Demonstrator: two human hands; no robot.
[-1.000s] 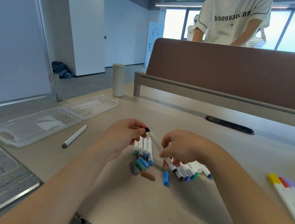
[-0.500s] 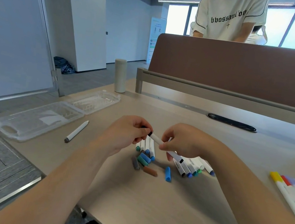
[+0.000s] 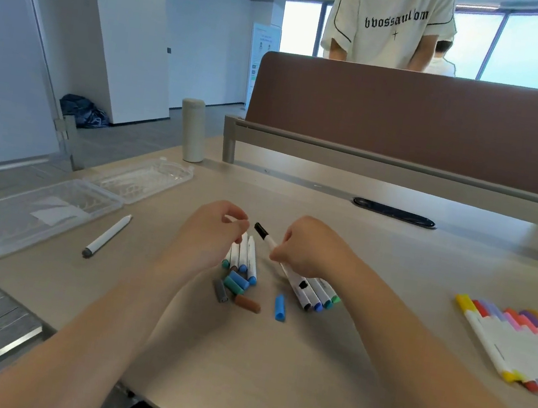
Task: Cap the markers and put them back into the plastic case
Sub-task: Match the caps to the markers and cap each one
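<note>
Centre of frame: right hand (image 3: 309, 254) pinches a white marker (image 3: 268, 238) mid-barrel, black-capped end pointing up-left toward the left hand (image 3: 211, 233). Left hand is curled, thumb to fingertips, just apart from that cap — whether it holds anything I cannot tell.

Below the hands on the desk (image 3: 271, 377): two clusters of white markers, and loose caps (image 3: 238, 289) — blue, teal, grey, brown — lying between and in front of them. One blue cap (image 3: 280, 307) sits apart. Clear case (image 3: 27, 218) lies open at middle left, a single marker (image 3: 105, 240) just beside it. Finished row of bright markers (image 3: 514, 338) at the right edge.

Handling, by my judgement: light, stiff plastic barrels, smooth and prone to roll; best gripped mid-barrel, cap pushed on straight. Caps small, easily flicked away.

Writing: the bystander's shirt (image 3: 389, 23) at top reads roughly "bvossaul'om" with a small cross under it. Marker labels too small to read.
</note>
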